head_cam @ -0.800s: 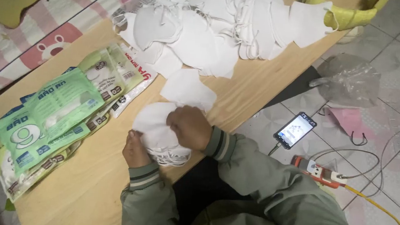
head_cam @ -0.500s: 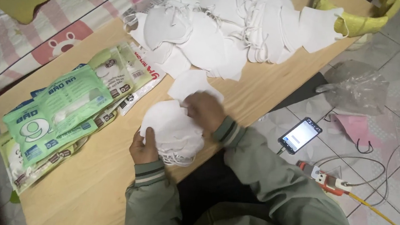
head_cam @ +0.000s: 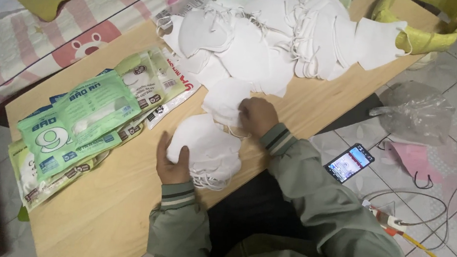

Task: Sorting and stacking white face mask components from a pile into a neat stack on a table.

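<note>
A small stack of white face masks (head_cam: 207, 146) lies near the front edge of a wooden table (head_cam: 104, 206). My left hand (head_cam: 172, 165) grips the stack's left side, thumb on top. My right hand (head_cam: 257, 116) rests with curled fingers on a single white mask (head_cam: 223, 97) just behind the stack. A big heap of loose white masks (head_cam: 282, 33) covers the far end of the table.
Green and clear plastic packets (head_cam: 81, 120) lie fanned out at the left of the table. A phone with a lit screen (head_cam: 349, 162), a clear bag (head_cam: 417, 110), a pink mask and a cable lie on the tiled floor at right. A yellow bag (head_cam: 434, 25) sits far right.
My right hand has moved off the stack and back to the single mask behind it. My left hand has stayed on the stack's left side.
</note>
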